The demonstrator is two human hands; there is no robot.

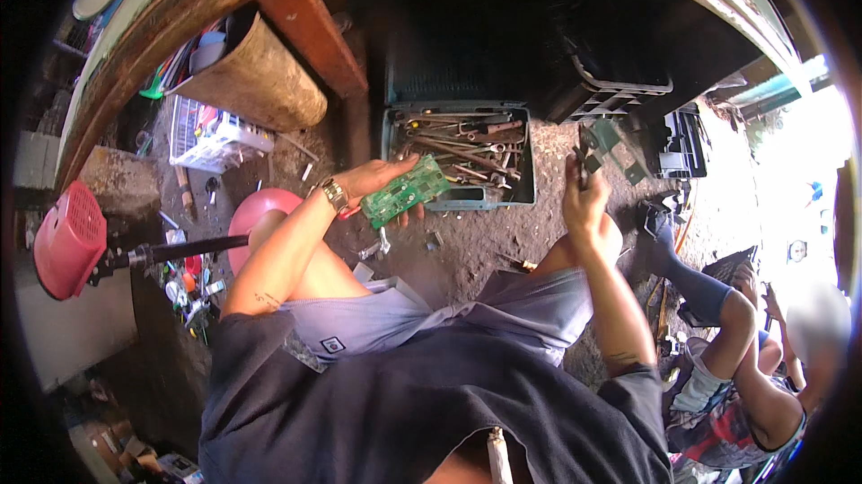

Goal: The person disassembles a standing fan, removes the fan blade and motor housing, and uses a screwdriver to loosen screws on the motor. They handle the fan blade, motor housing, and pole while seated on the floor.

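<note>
The left hand [373, 180] grips a green rectangular circuit board [405, 191] — near an open tray of rusty metal tools [467, 154] — while the right hand [584, 201] clenches dark pliers [585, 154].

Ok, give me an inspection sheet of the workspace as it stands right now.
Surface: bare dirt ground, scattered with small scraps.
Job's things: green circuit board held in the left hand; dark pliers-like tool gripped in the right hand.
Clutter: open toolbox full of rusty wrenches; white basket of odds and ends; brown bucket; black crate.
Fingers: both hands' fingers closed around their things.
Cables: nothing seen.
Surroundings: red fan on the left; another person seated at the right.
</note>
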